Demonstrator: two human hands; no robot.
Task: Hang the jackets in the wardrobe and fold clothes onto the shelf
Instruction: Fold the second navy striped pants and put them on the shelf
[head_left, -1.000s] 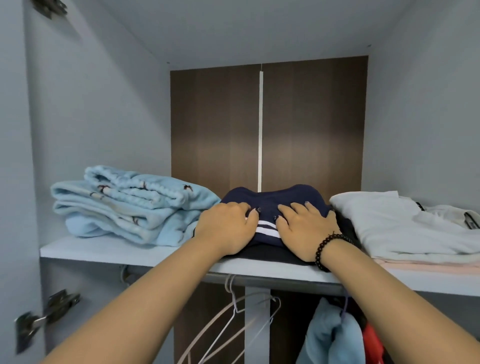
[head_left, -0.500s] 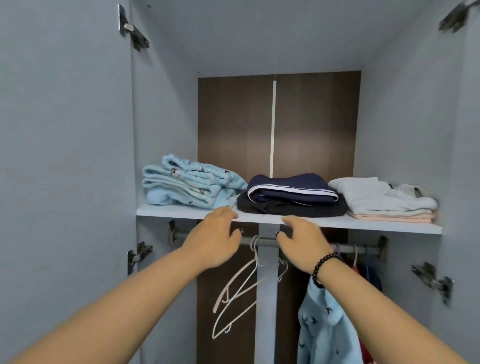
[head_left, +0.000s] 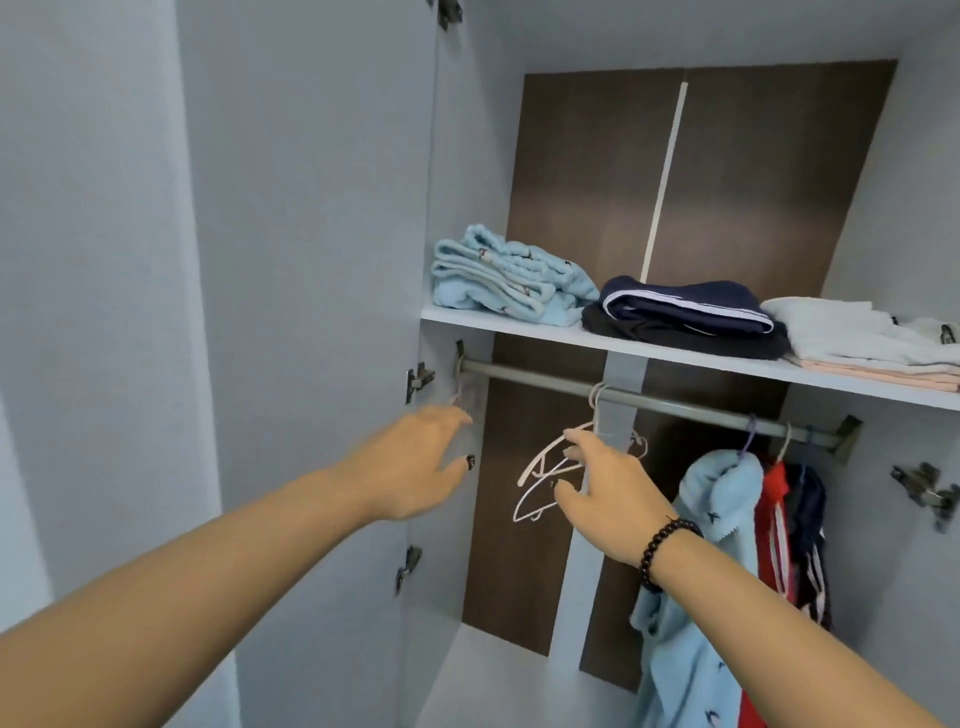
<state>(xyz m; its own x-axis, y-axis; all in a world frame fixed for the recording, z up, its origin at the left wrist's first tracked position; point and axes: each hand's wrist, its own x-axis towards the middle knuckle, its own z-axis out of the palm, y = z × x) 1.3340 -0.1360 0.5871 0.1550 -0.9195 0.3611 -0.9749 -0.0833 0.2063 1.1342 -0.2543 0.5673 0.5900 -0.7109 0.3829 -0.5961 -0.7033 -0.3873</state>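
On the white shelf (head_left: 519, 325) lie a folded light-blue fleece pile (head_left: 504, 283), a navy white-striped garment (head_left: 680, 306) on top of a black one, and a white and peach pile (head_left: 862, 343). Below the shelf runs a grey rail (head_left: 524, 375). From it hang empty white hangers (head_left: 540, 470), a light-blue jacket (head_left: 691, 597), a red jacket (head_left: 771, 519) and a dark one (head_left: 808, 525). My left hand (head_left: 415, 462) hovers near the left door's edge, fingers relaxed, holding nothing. My right hand (head_left: 602, 493), with a bead bracelet, is spread in front of the hangers; I cannot tell whether it touches them.
The open left wardrobe door (head_left: 291, 312) with metal hinges (head_left: 418, 382) stands close by my left hand. A hinge (head_left: 924, 491) sits on the right wall. The brown back panel (head_left: 587, 171) shows behind the shelf and rail.
Both hands left the navy garment on the shelf and dropped below it to rail height. My view pulled back and turned left, bringing the left door into sight.
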